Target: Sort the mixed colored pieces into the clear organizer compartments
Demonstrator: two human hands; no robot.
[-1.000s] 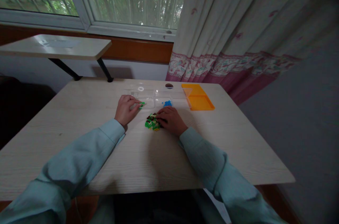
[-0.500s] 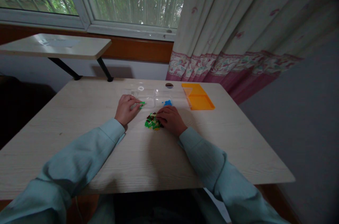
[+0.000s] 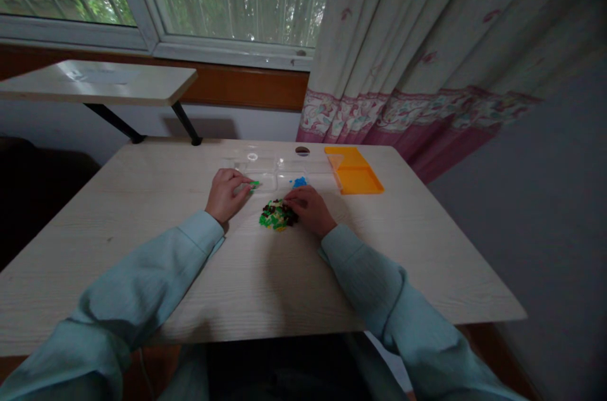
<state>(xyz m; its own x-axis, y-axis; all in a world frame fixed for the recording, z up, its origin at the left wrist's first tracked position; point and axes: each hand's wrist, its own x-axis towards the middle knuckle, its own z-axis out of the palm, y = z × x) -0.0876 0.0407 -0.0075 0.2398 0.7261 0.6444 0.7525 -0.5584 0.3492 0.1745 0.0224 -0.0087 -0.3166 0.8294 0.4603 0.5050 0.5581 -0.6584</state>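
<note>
A mixed pile of tiny green, dark brown, cream and yellow pieces (image 3: pixel 276 216) lies on the table. Behind it stands a clear compartment tray (image 3: pixel 275 181), with small blue pieces (image 3: pixel 300 182) in a near right compartment. Some green pieces (image 3: pixel 255 185) show at its near left. My left hand (image 3: pixel 226 195) is at that left end, its thumb and fingers closed together beside the green pieces; what they grip is hidden. At the pile's right edge, my right hand (image 3: pixel 310 209) has its fingertips pinched together over the pieces. Anything between them is too small to name.
An orange tray or lid (image 3: pixel 358 176) lies right of the clear tray, whose end seems to overlap it. A round hole (image 3: pixel 302 151) is in the table (image 3: pixel 403 262) near the back edge. A raised shelf (image 3: pixel 156 86) stands at the back left, below the window.
My right hand has shifted slightly right and uncovered more of the pile, whose pieces look somewhat rearranged. The left hand stays in place.
</note>
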